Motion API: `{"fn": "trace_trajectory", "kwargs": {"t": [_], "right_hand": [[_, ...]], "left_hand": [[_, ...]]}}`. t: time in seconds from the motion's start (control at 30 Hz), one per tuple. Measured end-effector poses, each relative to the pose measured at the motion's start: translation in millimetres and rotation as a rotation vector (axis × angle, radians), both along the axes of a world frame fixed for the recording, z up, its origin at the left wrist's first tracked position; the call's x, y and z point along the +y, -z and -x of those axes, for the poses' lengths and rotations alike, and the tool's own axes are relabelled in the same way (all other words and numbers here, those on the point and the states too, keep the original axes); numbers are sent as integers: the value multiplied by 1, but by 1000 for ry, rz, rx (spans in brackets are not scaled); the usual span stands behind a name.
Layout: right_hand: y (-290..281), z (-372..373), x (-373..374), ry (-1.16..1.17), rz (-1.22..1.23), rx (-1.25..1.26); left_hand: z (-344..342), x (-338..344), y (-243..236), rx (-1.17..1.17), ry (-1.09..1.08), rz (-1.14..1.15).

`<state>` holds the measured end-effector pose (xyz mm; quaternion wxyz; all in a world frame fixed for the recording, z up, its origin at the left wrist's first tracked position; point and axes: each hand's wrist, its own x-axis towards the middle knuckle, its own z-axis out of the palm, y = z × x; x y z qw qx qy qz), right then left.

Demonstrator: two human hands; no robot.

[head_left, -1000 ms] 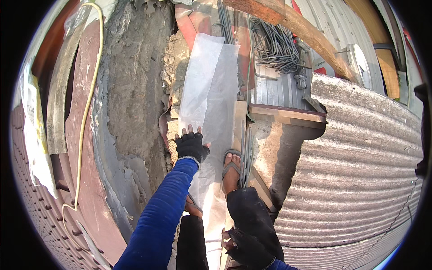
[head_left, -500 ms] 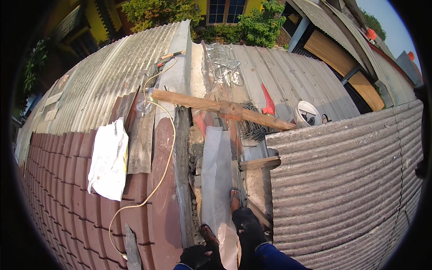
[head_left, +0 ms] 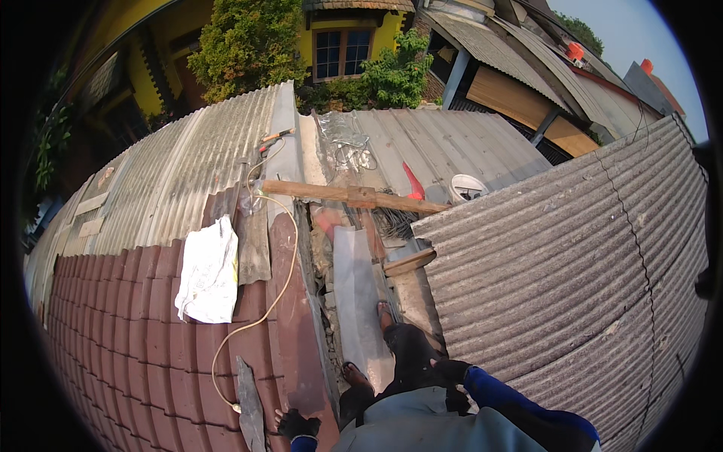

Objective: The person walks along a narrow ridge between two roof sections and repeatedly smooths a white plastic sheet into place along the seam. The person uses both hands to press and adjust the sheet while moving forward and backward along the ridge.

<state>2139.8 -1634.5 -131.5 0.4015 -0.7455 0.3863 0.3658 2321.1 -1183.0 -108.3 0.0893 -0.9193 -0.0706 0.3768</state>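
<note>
My left hand [head_left: 297, 425], in a dark fingerless glove, is low over the brown roof edge with its fingers apart and nothing in it. Beside it lies a pointed grey strip [head_left: 251, 403] on the brown roof tiles [head_left: 162, 361]. My right hand [head_left: 452, 371], also in a dark glove, is by my right knee; its fingers are mostly hidden against the dark trousers. My sandalled feet stand at a long grey sheet [head_left: 354, 279] in the gap between the roofs. A pale hose or cable [head_left: 290, 271] curves over the tiles towards my left hand.
A wooden beam [head_left: 324, 191] lies across the gap, near coiled wire [head_left: 395, 223], a red piece [head_left: 412, 181] and a white bucket [head_left: 467, 187]. A white sack [head_left: 208, 275] lies on the left tiles. Corrugated roofing [head_left: 542, 279] rises at right.
My left hand has moved from near my knees out to the left, beside the grey strip. My right hand has shifted right. The view has tilted up, showing more of the houses.
</note>
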Motion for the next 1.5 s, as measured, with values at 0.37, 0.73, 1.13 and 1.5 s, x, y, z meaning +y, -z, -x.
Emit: {"fn": "trace_trajectory", "kwargs": {"t": [0.37, 0.73, 1.13, 1.5], "right_hand": [[-80, -4, 36, 171, -245, -236], [-72, 9, 48, -16, 312, -188], [-33, 64, 44, -62, 328, -160], [-49, 31, 35, 25, 286, -143]], "left_hand": [[58, 67, 105, 57, -84, 520], [37, 22, 14, 13, -221, 282], [44, 34, 41, -61, -152, 302], [47, 29, 36, -67, -233, 254]]}}
